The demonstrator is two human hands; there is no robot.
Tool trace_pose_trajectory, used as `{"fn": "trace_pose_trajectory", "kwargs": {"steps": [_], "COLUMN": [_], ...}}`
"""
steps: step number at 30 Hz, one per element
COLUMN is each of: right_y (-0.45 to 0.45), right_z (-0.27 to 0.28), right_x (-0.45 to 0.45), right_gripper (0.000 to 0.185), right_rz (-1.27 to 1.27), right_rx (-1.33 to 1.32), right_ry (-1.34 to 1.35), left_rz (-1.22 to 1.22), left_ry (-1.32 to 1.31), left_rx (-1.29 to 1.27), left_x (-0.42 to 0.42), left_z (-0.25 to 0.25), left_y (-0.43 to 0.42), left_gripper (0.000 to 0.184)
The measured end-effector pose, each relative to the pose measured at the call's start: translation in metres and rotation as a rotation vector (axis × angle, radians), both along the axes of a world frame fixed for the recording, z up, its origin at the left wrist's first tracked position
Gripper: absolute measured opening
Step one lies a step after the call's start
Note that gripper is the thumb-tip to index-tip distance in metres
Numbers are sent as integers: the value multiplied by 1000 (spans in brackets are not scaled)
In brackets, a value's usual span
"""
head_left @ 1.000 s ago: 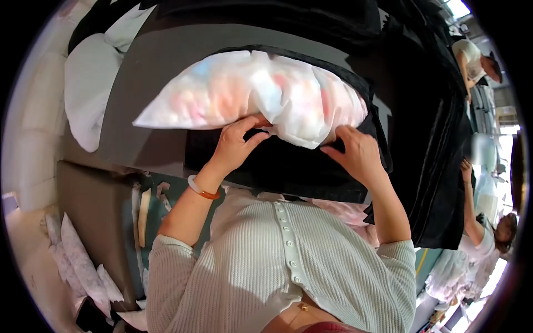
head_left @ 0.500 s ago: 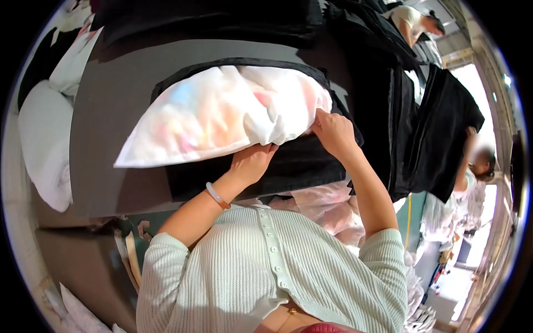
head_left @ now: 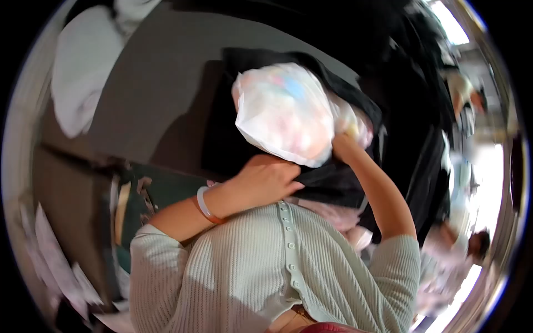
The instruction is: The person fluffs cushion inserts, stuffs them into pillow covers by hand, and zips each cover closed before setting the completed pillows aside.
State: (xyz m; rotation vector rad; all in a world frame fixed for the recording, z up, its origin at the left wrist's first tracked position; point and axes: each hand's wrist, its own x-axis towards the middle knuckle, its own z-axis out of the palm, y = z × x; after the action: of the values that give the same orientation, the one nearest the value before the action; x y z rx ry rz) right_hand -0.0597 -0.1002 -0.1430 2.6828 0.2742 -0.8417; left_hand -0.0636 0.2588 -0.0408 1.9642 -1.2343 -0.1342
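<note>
A plump white cushion insert [head_left: 288, 114] with pastel pink, blue and orange patches showing through lies on a black fabric cover [head_left: 222, 139]. Part of the black cloth rises around its far and right sides. My right hand [head_left: 347, 147] is closed on the insert's gathered right end, its fingertips partly hidden. At the near edge of the cover, my left hand [head_left: 272, 175] has its fingers curled against the black cloth just below the insert; the hand appears closed on that cloth.
The grey tabletop [head_left: 161, 66] extends left and away. Dark fabric [head_left: 411, 111] is piled at the right. White stuffed pieces [head_left: 86, 72] hang at the far left. Pinkish inserts [head_left: 333, 213] sit below the table's near edge. Blurred co-workers [head_left: 463, 244] are at the right.
The insert has swung to the right and is bunched up, with its pointed left corner drawn in. My left hand has come away from under it toward the near edge. The view has turned.
</note>
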Motion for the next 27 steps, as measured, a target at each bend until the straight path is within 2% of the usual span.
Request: {"fn": "trace_pose_trajectory", "kwargs": {"steps": [1,2,3,4,6,7,9,10,11,13,15,17,18,19,21,25,27], "right_y": [-11,-13,-10,8,48,65,97,120,151,219,248,231,222,203,189,192,198], "right_z": [-8,-7,3,34,95,124,178,209,233,248,200,158,142,122,97,57,35], "right_x": [2,5,7,11,25,35,49,58,64,73,82,82,76,70,49,19,15], "right_gripper": [21,21,21,19,18,20,20,20,20,32,58,77,75,69,53,44,40], "right_rz": [28,41,51,33,-39,-92,28,7,-28,207,648,587,589,567,676,630,553], "right_rx": [19,70,139,237,330,320,341,467,594,857,995,959,1024,984,752,587,556], "right_ry": [53,97,135,174,337,452,465,289,103,-114,-75,40,-63,-45,15,184,248], "left_rz": [106,233,282,317,370,398,329,300,239,161,192,159,163,187,183,46,8], "left_ry": [-84,-204,283,112,61,173,-62,-182,-171,-164,-119,-234,-307,-360,-480,-432,-427], "left_rx": [22,-56,-276,-174,-109,-153,-63,-28,-42,-96,-289,-276,-440,-407,-536,-675,-610], "left_x": [3,14,19,45,47,40,47,51,54,59,59,61,60,57,57,44,46], "left_z": [-25,-45,-49,-64,-60,-35,-49,-56,-54,-49,-37,-48,-46,-42,-36,-10,-16], "left_y": [18,38,52,61,81,81,76,75,72,70,71,70,72,75,69,10,12], "left_gripper": [33,46,50,51,54,55,49,46,43,33,22,14,10,14,21,39,43]}}
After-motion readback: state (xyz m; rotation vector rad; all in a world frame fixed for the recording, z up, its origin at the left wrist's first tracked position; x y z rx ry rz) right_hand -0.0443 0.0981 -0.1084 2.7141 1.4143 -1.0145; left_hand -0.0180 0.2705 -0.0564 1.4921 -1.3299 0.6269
